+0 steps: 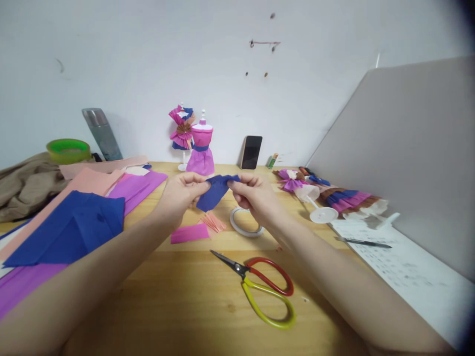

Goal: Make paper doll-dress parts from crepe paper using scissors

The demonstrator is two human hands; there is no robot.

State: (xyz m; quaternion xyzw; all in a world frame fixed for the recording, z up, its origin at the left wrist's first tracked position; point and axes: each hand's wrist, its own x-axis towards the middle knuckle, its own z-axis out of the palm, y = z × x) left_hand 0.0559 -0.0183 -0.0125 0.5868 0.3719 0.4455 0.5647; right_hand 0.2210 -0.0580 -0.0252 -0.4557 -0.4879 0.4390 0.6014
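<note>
A small dark blue paper piece (pixel 214 194) is stretched between my two hands above the table. My left hand (pixel 184 192) pinches its left upper corner, and my right hand (pixel 257 194) pinches the right end between thumb and fingers. Just behind stands a small dress form (pixel 201 148) in a pink and purple paper dress with a blue waistband. Below the hands lie a magenta paper strip (pixel 190 234), a pleated peach piece (pixel 214 222) and a white tape roll (pixel 241 228). Scissors (pixel 241 269) with red and yellow handles lie nearer, blades pointing left.
Coloured paper sheets (pixel 74 232) cover the left side, by a green tape roll (pixel 69 151) and a bottle (pixel 102 133). A phone (pixel 252 152) leans on the wall. Dressed forms (pixel 349 200) lie at the right, near a pen (pixel 367 243) on written paper (pixel 408 272).
</note>
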